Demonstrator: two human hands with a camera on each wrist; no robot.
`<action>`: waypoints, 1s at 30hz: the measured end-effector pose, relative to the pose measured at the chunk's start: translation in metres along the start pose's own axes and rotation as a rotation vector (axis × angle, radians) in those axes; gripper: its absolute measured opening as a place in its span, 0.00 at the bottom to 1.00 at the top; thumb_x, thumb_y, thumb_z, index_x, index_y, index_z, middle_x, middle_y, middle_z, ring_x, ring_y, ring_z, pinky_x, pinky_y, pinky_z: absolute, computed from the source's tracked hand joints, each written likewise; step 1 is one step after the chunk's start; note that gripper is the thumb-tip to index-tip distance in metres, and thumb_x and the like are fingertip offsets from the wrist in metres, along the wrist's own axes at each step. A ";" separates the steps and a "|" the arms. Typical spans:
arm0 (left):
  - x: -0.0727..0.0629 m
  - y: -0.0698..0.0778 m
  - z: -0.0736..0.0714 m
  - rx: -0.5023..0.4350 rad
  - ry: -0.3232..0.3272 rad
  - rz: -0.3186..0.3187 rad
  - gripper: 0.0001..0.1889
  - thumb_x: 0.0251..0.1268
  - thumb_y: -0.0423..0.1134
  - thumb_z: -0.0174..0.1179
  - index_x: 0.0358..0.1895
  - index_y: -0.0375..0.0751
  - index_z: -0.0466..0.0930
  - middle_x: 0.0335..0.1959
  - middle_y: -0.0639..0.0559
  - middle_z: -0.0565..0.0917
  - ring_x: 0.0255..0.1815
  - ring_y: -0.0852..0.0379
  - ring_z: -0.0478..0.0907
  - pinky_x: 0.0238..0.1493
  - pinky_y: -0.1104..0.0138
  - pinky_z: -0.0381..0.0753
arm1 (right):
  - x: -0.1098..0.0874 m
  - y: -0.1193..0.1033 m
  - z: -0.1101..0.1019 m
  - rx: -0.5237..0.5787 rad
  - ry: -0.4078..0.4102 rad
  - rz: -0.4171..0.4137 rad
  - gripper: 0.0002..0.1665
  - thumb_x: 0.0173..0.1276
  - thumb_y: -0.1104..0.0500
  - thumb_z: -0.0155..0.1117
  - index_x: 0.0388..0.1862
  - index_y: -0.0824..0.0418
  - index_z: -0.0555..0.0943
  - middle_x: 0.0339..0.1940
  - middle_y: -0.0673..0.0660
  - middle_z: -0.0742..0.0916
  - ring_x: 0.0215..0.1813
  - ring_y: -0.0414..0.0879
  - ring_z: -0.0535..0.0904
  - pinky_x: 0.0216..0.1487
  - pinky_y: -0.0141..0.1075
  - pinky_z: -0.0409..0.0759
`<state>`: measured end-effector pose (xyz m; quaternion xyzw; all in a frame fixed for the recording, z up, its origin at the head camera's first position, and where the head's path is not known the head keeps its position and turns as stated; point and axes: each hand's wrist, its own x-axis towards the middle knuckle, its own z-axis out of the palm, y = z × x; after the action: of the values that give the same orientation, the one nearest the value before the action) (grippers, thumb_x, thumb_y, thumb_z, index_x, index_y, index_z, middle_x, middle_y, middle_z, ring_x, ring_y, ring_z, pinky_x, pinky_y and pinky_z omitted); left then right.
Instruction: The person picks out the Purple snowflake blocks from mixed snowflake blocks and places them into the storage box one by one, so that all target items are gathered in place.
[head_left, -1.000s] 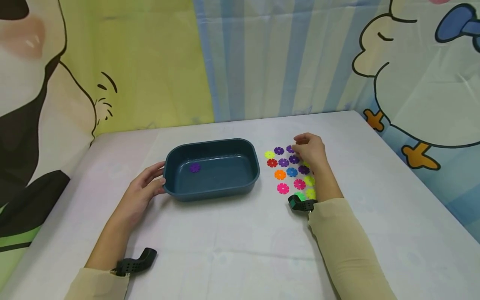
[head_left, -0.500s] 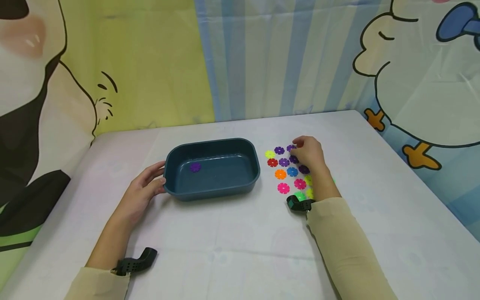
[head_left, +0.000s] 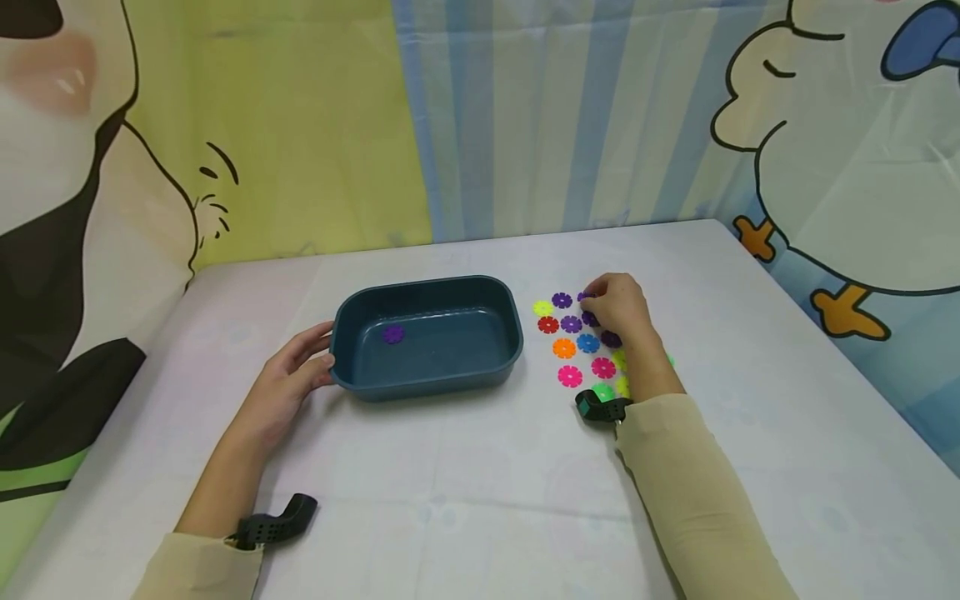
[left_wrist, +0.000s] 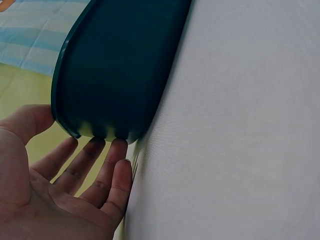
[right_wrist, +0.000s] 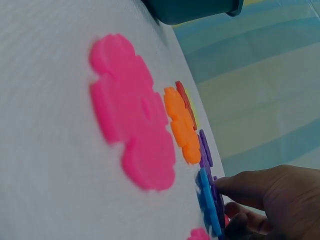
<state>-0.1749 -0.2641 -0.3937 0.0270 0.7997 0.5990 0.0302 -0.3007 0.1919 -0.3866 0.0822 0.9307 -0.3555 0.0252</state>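
Observation:
A dark teal plastic basin [head_left: 427, 387] stands on the table with one purple flower-shaped disc [head_left: 393, 334] inside. My left hand [head_left: 294, 367] touches its left end; the left wrist view shows the thumb at the rim and fairly straight fingertips against the end wall [left_wrist: 107, 100]. On the right, my right hand [head_left: 621, 304] pinches a purple flower-shaped disc [head_left: 583, 297] at the far side of the group, mostly hidden by the fingers. Around it lie a blue disc [head_left: 588, 343], an orange disc [head_left: 564, 348] and a red disc [head_left: 548, 325].
Several more discs lie flat there, including a pink disc [head_left: 570, 377], a yellow disc [head_left: 543, 308] and a green disc [head_left: 603, 392], some partly under the right wrist. A white cloth [head_left: 450, 500] covers the table. A printed curtain [head_left: 517, 117] stands behind it.
My right hand has come slightly toward me, and its fingers have closed in on the purple disc. My left hand and the basin have stayed in place.

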 end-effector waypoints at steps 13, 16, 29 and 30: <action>-0.001 0.001 0.000 0.005 0.012 -0.032 0.33 0.81 0.50 0.55 0.82 0.48 0.59 0.78 0.38 0.66 0.55 0.66 0.81 0.53 0.76 0.83 | -0.002 -0.007 -0.003 -0.043 -0.038 0.011 0.23 0.76 0.58 0.64 0.64 0.67 0.76 0.58 0.68 0.79 0.58 0.61 0.74 0.71 0.54 0.76; -0.001 0.001 0.000 0.005 0.013 -0.034 0.33 0.81 0.50 0.55 0.82 0.48 0.58 0.78 0.38 0.66 0.54 0.66 0.81 0.53 0.76 0.82 | 0.000 -0.008 -0.002 -0.046 -0.041 -0.008 0.22 0.75 0.60 0.64 0.64 0.66 0.75 0.58 0.67 0.80 0.58 0.61 0.74 0.71 0.54 0.76; 0.000 0.000 0.000 -0.009 0.008 -0.023 0.32 0.81 0.49 0.55 0.82 0.46 0.59 0.78 0.36 0.65 0.54 0.67 0.82 0.52 0.76 0.83 | -0.003 -0.009 0.000 -0.028 0.001 -0.066 0.21 0.73 0.64 0.64 0.64 0.63 0.79 0.60 0.66 0.82 0.62 0.62 0.76 0.72 0.54 0.75; 0.000 0.000 0.000 -0.008 0.008 -0.025 0.32 0.81 0.49 0.55 0.82 0.46 0.59 0.78 0.36 0.65 0.54 0.67 0.82 0.52 0.76 0.83 | -0.003 -0.009 0.000 -0.021 0.003 -0.071 0.21 0.73 0.65 0.64 0.64 0.63 0.80 0.60 0.66 0.82 0.62 0.62 0.75 0.72 0.55 0.75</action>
<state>-0.1745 -0.2642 -0.3933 0.0146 0.7975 0.6021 0.0345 -0.2990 0.1849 -0.3799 0.0496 0.9368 -0.3460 0.0122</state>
